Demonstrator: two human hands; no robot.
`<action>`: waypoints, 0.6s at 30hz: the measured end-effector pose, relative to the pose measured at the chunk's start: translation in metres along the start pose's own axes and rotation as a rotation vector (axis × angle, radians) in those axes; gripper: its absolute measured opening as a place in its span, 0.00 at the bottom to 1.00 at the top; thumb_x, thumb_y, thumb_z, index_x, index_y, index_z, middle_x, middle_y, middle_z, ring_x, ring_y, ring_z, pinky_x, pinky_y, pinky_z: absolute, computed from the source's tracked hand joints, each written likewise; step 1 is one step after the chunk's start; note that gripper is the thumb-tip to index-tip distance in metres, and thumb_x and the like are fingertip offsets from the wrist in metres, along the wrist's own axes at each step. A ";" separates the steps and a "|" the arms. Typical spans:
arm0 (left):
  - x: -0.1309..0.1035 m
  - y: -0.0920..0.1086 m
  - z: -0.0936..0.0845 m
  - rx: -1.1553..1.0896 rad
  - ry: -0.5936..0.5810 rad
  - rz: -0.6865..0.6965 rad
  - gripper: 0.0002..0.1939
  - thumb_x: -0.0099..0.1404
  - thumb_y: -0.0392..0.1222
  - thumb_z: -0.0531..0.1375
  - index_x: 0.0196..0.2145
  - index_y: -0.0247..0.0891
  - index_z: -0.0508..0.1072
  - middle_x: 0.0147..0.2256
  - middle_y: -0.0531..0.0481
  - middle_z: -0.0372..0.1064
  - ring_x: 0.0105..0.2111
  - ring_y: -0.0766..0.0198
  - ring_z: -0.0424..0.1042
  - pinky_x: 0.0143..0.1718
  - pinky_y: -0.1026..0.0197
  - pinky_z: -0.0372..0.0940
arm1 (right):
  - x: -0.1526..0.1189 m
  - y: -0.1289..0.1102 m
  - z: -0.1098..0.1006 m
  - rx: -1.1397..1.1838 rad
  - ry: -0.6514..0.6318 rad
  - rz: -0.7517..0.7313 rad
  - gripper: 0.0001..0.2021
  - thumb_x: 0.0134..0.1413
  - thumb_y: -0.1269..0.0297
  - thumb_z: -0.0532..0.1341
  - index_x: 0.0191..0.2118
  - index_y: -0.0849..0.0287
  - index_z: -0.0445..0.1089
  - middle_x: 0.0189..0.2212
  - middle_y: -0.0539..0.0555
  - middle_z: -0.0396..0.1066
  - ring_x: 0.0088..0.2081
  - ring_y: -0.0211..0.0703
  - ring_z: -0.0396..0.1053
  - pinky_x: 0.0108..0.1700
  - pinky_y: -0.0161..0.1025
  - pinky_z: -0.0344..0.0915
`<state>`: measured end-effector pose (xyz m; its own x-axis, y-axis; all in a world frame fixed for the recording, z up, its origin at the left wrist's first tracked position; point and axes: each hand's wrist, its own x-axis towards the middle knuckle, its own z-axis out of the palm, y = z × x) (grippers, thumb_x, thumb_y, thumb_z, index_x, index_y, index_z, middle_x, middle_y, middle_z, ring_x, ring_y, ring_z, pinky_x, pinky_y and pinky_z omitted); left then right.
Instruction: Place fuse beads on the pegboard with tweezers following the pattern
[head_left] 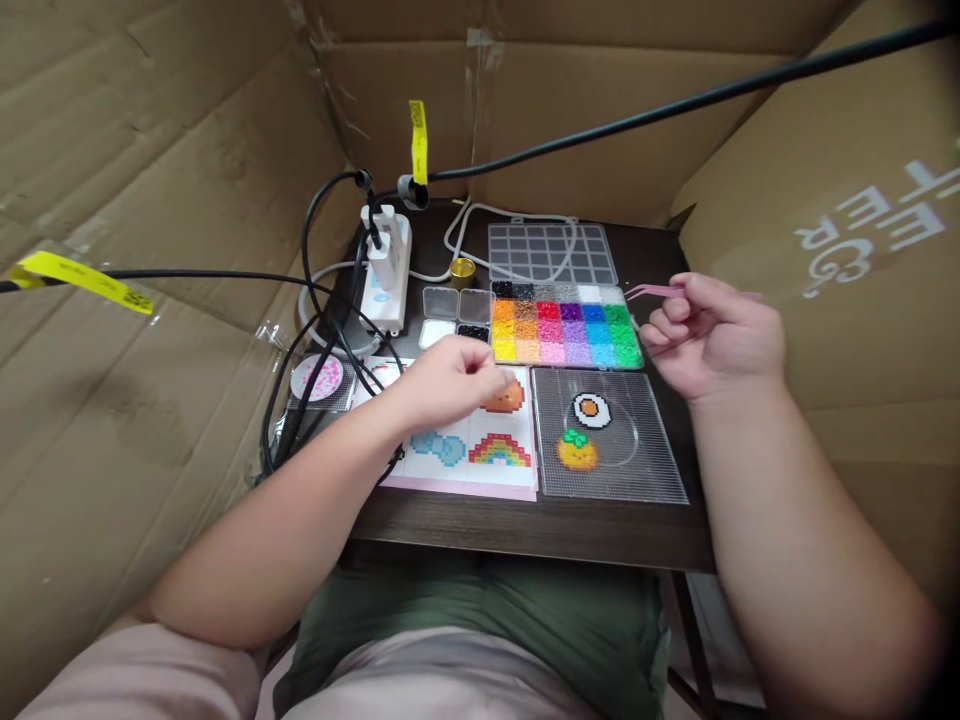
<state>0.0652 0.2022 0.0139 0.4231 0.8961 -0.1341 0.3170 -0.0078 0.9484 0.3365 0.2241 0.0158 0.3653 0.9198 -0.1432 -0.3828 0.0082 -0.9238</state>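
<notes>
My right hand (712, 335) holds pink tweezers (655, 291) between thumb and fingers, raised just right of the bead box; the tips point left. My left hand (461, 380) is closed above the pattern sheet (442, 478); what its fingers hold, if anything, is hidden. The open bead box (570, 330) shows many colours in compartments. In front of it lies a clear pegboard (615, 480) with a fried-egg bead figure (592, 410) and an orange bead figure with a green top (577, 452). The sheet shows a rainbow and a blue bow.
A white power strip (387, 275) with plugs and tangled black cables (306, 400) is at the left. Nearby are a gold tin (463, 272), small boxes of white (436, 333) and black beads, and a round dish of pink beads (317, 379). Cardboard walls (570, 130) surround the table.
</notes>
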 end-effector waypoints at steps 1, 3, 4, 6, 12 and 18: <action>-0.001 0.002 0.000 0.048 -0.060 -0.012 0.22 0.54 0.43 0.65 0.13 0.40 0.56 0.14 0.59 0.49 0.16 0.73 0.48 0.18 0.64 0.42 | 0.001 0.001 -0.001 -0.022 -0.015 0.006 0.06 0.51 0.70 0.63 0.25 0.56 0.70 0.15 0.45 0.58 0.16 0.32 0.53 0.19 0.33 0.50; -0.003 0.003 0.001 0.133 -0.140 -0.024 0.24 0.53 0.45 0.67 0.12 0.39 0.56 0.13 0.59 0.48 0.15 0.73 0.46 0.17 0.64 0.41 | 0.003 0.003 -0.003 -0.061 -0.036 0.014 0.07 0.53 0.69 0.63 0.25 0.55 0.70 0.15 0.45 0.58 0.16 0.33 0.53 0.18 0.34 0.50; -0.003 0.003 0.001 0.168 -0.155 -0.024 0.26 0.54 0.46 0.67 0.12 0.40 0.56 0.13 0.59 0.47 0.15 0.73 0.45 0.17 0.63 0.40 | 0.003 0.003 -0.004 -0.079 -0.043 0.016 0.08 0.54 0.68 0.63 0.25 0.55 0.70 0.15 0.45 0.58 0.16 0.33 0.53 0.18 0.34 0.50; -0.003 0.002 0.001 0.223 -0.148 -0.016 0.27 0.56 0.47 0.66 0.11 0.40 0.55 0.13 0.59 0.46 0.15 0.72 0.45 0.17 0.63 0.39 | 0.004 0.004 -0.005 -0.110 -0.056 0.024 0.08 0.55 0.67 0.63 0.25 0.55 0.70 0.15 0.46 0.58 0.16 0.32 0.53 0.18 0.33 0.50; 0.003 -0.005 -0.001 0.285 -0.023 -0.005 0.23 0.56 0.44 0.67 0.13 0.40 0.59 0.14 0.57 0.53 0.15 0.71 0.50 0.18 0.63 0.42 | 0.004 0.006 -0.004 -0.142 -0.073 0.034 0.09 0.57 0.68 0.62 0.25 0.55 0.71 0.15 0.45 0.59 0.16 0.30 0.51 0.18 0.31 0.50; 0.005 -0.011 -0.002 0.274 0.062 -0.029 0.16 0.59 0.42 0.65 0.19 0.40 0.66 0.17 0.55 0.60 0.17 0.68 0.56 0.19 0.63 0.47 | 0.004 0.004 -0.004 -0.122 -0.045 0.055 0.10 0.59 0.70 0.59 0.27 0.58 0.71 0.15 0.45 0.60 0.16 0.30 0.53 0.18 0.29 0.52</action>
<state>0.0620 0.2079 0.0032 0.3605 0.9230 -0.1344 0.5492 -0.0936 0.8304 0.3395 0.2262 0.0099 0.3068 0.9344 -0.1812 -0.2944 -0.0879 -0.9516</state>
